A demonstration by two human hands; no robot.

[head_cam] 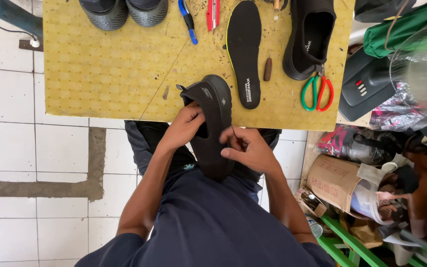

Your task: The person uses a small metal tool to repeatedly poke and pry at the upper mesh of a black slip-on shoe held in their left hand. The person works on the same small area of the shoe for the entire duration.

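Black slip-on shoe sits at the near edge of the yellow work table, its heel end on the tabletop and its toe end hanging past the edge toward the person's lap. The left hand grips the shoe at its opening, fingers curled over the collar and tucked partly inside. The right hand rests against the shoe's right side, thumb and forefinger pinched together on something thin; what they pinch is too small to tell.

On the table just beyond the shoe lies a black insole, sole-shaped and flat, and just right of it a small wooden-handled awl. Farther right stands the matching black shoe, with scissors whose loops are one green and one red touching its heel. Along the far edge of the table are two grey shoe toes, a blue-handled tool and a red utility knife.

To the right of the table, well apart from the hands, stand a black fan base, a cardboard box and a heap of mixed scraps. White floor tiles show on the left.
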